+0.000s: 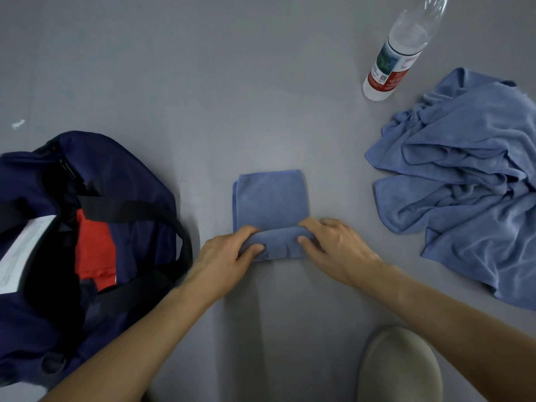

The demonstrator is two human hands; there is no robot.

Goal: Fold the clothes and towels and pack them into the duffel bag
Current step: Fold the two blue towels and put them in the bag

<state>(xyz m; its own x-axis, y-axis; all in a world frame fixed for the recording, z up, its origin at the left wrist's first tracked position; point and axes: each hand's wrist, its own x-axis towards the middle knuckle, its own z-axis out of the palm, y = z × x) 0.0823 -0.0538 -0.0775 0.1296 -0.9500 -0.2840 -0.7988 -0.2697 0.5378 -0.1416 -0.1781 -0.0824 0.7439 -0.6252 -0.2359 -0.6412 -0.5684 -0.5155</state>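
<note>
Folded blue towel (271,201) lies flat on the grey surface (203,82), centre of view, a narrow rectangle running away from the person. Its near end is turned up into a thick fold or roll.

Left hand (224,258) grips the left end of that roll, fingers curled over the top and thumb on the near side. Right hand (336,248) grips the right end the same way, thumb pressed into the cloth. Both hands hold the towel; neither is loose.

Left of the towel, close by but not touching: navy duffel bag (136,172), mouth open. Inside it, a red garment (95,248) and a white sheet or label (23,256). A black strap (130,210) arcs across the opening, its loop on the side nearest the towel.

Right of the towel, apart from it: a crumpled heap of the same blue cloth (470,181), unfolded.

Beyond the towel and to its right: a clear plastic bottle (397,56) with a red-and-white label, just beside the heap's far edge.

Nearer than the towel, under the right forearm: a beige rounded shape (400,364); cannot tell what it is.
</note>
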